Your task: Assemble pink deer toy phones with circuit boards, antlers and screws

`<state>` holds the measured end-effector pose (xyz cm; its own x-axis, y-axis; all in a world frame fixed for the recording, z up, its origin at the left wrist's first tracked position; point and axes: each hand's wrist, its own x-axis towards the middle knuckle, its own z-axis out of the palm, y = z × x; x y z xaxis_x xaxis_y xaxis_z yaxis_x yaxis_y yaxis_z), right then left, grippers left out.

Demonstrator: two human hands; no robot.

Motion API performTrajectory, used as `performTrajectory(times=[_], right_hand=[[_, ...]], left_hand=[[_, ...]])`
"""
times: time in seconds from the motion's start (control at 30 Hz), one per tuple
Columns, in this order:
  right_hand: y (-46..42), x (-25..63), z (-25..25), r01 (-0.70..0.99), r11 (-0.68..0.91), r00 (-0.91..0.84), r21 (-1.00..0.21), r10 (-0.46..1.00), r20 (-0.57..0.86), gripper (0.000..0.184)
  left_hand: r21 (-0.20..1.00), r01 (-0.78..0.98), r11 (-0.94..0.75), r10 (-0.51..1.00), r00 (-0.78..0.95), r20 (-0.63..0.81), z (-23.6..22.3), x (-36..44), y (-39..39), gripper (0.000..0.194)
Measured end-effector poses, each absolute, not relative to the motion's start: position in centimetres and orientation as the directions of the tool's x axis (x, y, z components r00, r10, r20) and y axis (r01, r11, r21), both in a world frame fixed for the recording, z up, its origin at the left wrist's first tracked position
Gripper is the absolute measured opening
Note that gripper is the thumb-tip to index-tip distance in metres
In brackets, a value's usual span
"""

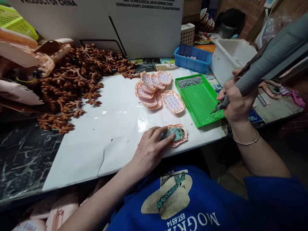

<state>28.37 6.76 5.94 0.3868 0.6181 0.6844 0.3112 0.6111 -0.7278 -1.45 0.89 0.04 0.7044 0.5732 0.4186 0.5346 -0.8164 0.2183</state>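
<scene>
My left hand [151, 144] holds a pink plastic shell [184, 138] down on the white work surface near its front edge. Its fingers lie over a green circuit board [178, 132] inside the shell and cover part of it. In my right hand [237, 99] is a grey electric screwdriver [262, 61], tilted with its bit pointing down. The bit's tip is over the near end of a green perforated tray [197, 99], where a few small screws lie. A heap of silver screws [190, 81] fills the tray's far end.
Pink shells with button pads [146, 89] lie stacked left of the tray. Brown branching plastic parts [89, 64] are piled at the left. Behind stand a large printed carton [149, 29], a blue bin [192, 59] and a white tub [233, 53].
</scene>
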Motion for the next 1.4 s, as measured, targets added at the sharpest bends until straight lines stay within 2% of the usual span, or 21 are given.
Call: performTrajectory(times=[0.23,0.6,0.97,1.07,1.2,1.3,1.4], right_hand=[[7.5,29.8,4.1,0.336,0.629,0.397,-0.701,0.580,0.711,0.029],[7.3,29.9,3.7,0.275,0.673,0.378,-0.687,0.581,0.720,0.023],[7.6,29.9,4.2,0.307,0.659,0.431,-0.687,0.547,0.718,0.028],[7.3,28.7,6.1,0.244,0.684,0.447,-0.687,0.550,0.706,0.027],[5.7,24.7,9.1,0.098,0.734,0.421,-0.672,0.581,0.697,0.021],[4.1,20.7,10.2,-0.046,0.676,0.338,-0.735,0.703,0.625,0.021],[2.6,17.2,9.9,-0.171,0.655,0.211,-0.736,0.754,0.622,0.025]], left_hand=[[0.267,0.508,-0.819,0.572,0.691,0.441,0.4,-1.5,1.0,0.032],[0.334,0.508,-0.794,0.608,0.660,0.441,0.0,-1.6,1.0,0.031],[0.389,0.489,-0.781,0.623,0.655,0.428,0.1,-1.4,1.0,0.028],[0.440,0.485,-0.756,0.648,0.647,0.401,0.5,-1.5,0.9,0.028],[0.629,0.428,-0.649,0.736,0.563,0.376,1.0,-2.1,1.6,0.032],[0.732,0.394,-0.556,0.801,0.489,0.345,0.9,-2.7,2.8,0.031],[0.761,0.416,-0.497,0.818,0.518,0.251,0.7,-3.1,3.7,0.034]])
